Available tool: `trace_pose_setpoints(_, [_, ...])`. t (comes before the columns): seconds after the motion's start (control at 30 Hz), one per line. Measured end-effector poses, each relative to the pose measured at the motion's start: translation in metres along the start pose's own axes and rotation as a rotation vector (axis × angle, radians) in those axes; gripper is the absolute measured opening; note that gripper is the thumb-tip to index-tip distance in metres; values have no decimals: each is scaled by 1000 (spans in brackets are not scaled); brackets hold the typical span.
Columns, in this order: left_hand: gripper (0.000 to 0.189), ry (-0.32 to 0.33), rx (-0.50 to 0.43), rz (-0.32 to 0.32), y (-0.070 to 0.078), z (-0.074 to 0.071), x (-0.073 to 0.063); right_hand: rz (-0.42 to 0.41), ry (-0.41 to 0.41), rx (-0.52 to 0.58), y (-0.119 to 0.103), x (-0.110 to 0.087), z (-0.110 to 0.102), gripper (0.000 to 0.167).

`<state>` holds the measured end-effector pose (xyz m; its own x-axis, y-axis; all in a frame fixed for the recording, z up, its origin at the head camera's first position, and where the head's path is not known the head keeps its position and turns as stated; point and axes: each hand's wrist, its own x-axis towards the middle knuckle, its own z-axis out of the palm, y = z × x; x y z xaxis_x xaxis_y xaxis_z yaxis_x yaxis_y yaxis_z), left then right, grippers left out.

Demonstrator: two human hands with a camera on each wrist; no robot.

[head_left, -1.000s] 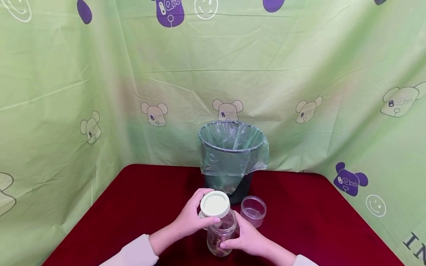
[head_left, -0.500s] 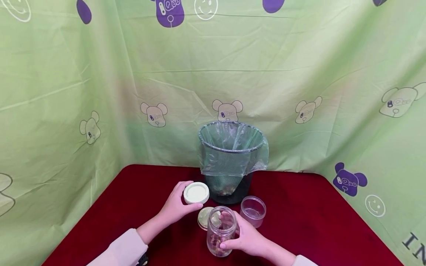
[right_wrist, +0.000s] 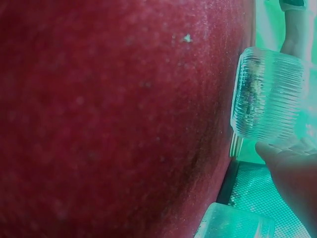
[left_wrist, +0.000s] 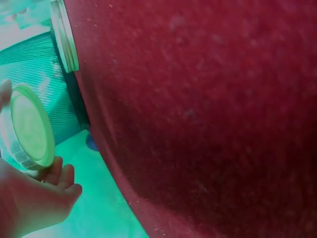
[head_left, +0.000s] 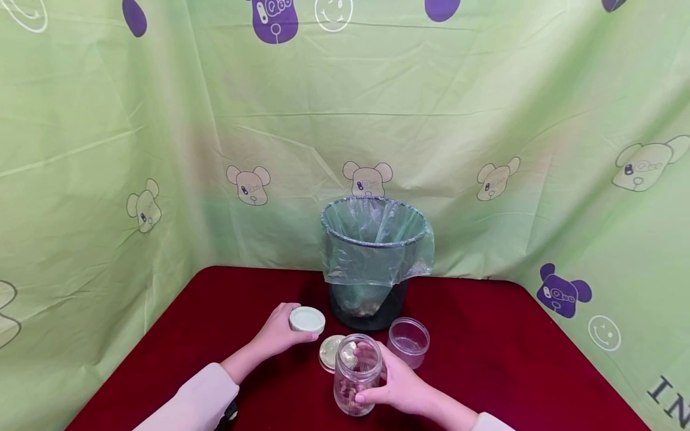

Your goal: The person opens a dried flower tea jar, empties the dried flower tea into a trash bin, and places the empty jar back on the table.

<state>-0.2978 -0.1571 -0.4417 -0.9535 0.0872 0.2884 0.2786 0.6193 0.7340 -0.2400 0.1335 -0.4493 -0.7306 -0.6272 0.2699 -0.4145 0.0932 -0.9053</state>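
Note:
My left hand (head_left: 274, 335) grips a white round lid (head_left: 307, 320) by its rim, left of the bin. The left wrist view shows this lid (left_wrist: 30, 126) held up off the table. With my right hand (head_left: 403, 386) I hold a clear ribbed glass jar (head_left: 349, 378), which stands upright on the table with its mouth uncovered. Small brownish bits lie low inside it; their kind is unclear. Behind the jar, partly hidden by it, a gold-coloured lid (head_left: 329, 352) lies flat. Beside my right hand sits a clear round container (head_left: 411, 356) without a cover.
A black mesh bin (head_left: 396, 302) lined with a clear plastic bag (head_left: 356, 263) stands at the back of the dark red table (head_left: 485, 335). A green printed cloth (head_left: 302, 137) hangs around the table's back and sides.
My left hand has moved left with the white lid, away from over the jar, and then tilted and lowered it slightly. The gold lid has come into view. My right hand and the jar stay put.

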Motion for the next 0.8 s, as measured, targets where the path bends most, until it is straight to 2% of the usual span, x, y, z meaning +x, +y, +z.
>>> trace_pose_setpoints(0.17, [85,-29,70,-26,-7,4,4,-18,-3,4,1,0,1,76])
trace_pose_setpoints(0.43, [84,-29,142,8,-17,10,7,-11,-16,15,2,1,1,79])
trace_pose_setpoints(0.8, [85,-98,190,30,-18,9,5,1,-12,-5,1,1,0,80])
